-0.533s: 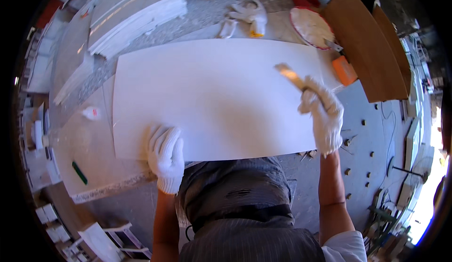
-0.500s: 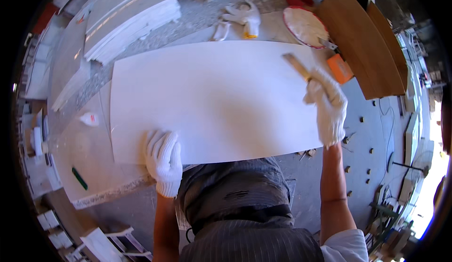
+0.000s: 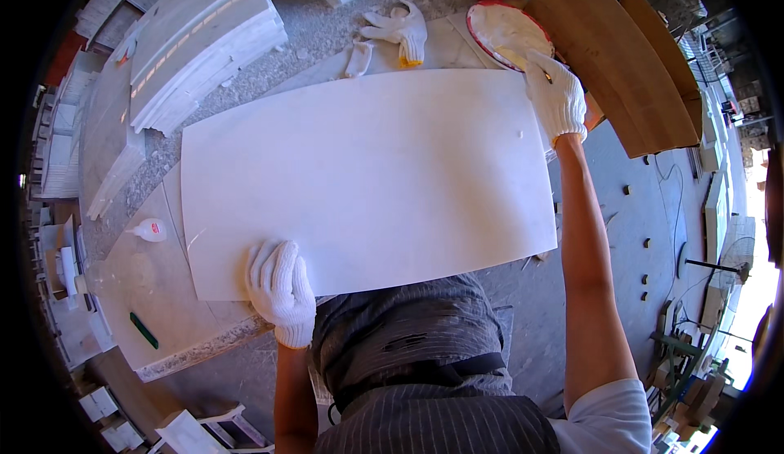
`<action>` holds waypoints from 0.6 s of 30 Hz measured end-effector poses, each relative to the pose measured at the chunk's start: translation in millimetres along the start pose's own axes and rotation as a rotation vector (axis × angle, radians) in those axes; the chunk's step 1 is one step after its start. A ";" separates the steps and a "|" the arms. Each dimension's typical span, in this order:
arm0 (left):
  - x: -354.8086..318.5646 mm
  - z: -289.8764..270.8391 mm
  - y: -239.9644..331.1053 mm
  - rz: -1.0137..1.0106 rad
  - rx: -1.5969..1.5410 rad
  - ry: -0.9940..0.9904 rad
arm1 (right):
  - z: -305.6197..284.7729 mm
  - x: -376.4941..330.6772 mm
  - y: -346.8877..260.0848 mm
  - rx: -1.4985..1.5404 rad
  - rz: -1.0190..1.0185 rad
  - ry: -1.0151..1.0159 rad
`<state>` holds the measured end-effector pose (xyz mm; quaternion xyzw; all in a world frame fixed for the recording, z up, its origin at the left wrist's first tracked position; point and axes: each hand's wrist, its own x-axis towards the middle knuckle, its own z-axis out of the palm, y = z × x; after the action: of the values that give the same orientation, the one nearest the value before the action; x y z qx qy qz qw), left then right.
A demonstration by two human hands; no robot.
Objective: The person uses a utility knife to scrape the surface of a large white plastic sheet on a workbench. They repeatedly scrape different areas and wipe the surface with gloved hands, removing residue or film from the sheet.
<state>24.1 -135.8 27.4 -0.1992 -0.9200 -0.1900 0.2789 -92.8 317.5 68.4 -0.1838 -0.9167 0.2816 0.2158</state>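
Note:
A large white board point(image 3: 367, 184) lies flat in front of me. On its near left corner rests my left hand point(image 3: 280, 289) in a white knit glove, fingers laid over the surface. My right hand point(image 3: 562, 99), gloved too, reaches past the far right corner to a red-rimmed tub point(image 3: 474, 23) of white paste point(image 3: 506, 33). It is closed around a putty knife, which the glove mostly hides; the half-second-old view shows its blade plainly. A small white blob point(image 3: 520, 134) sits on the board's right part.
Spare white gloves point(image 3: 400, 31) lie behind the board. A cardboard box point(image 3: 612, 58) stands right of the tub. Left are a white squeeze bottle point(image 3: 150, 229), a green tool point(image 3: 144, 331) and stacked white slabs point(image 3: 204, 46). A fan point(image 3: 735, 262) stands far right.
My right hand has moved up and away with the putty knife, from above the board's right side to the tub. My left hand stays on the board. The view has shifted slightly.

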 end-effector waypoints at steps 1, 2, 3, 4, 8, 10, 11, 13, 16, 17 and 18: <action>-0.4 -0.2 -0.1 0.001 0.006 0.001 | 0.7 0.9 -2.7 0.033 0.019 -0.018; -0.7 -0.3 -0.2 0.001 0.012 0.002 | 1.4 1.7 -4.8 0.065 0.038 -0.036; -0.9 -0.3 -0.5 0.003 0.017 0.003 | 2.8 2.3 -5.1 0.097 0.057 -0.054; -1.3 0.2 -0.6 0.005 0.020 0.004 | 4.1 2.7 -3.8 0.119 0.066 -0.052; 0.0 1.5 0.4 -0.006 0.003 0.000 | 9.5 6.6 8.1 0.228 0.118 -0.040; 0.7 1.6 1.3 -0.017 -0.005 -0.005 | 8.5 6.6 7.8 0.263 0.158 -0.049; 0.7 1.5 1.5 -0.019 -0.002 -0.007 | 5.1 6.0 2.7 0.267 0.180 -0.062; 0.4 2.0 1.0 -0.011 0.015 -0.006 | 3.6 5.3 -0.3 0.287 0.210 -0.071; -0.5 3.2 -0.7 -0.002 0.028 -0.001 | 6.3 5.9 3.2 0.352 0.221 -0.050; 0.0 3.0 0.0 -0.012 0.012 -0.002 | 9.3 7.0 9.9 0.381 0.216 -0.036; 0.7 3.8 1.0 -0.024 -0.004 -0.002 | 10.2 8.0 14.4 0.411 0.209 -0.022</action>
<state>22.4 -133.0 25.1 -0.1888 -0.9222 -0.1952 0.2754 -101.5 327.9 54.5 -0.2271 -0.8183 0.4853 0.2083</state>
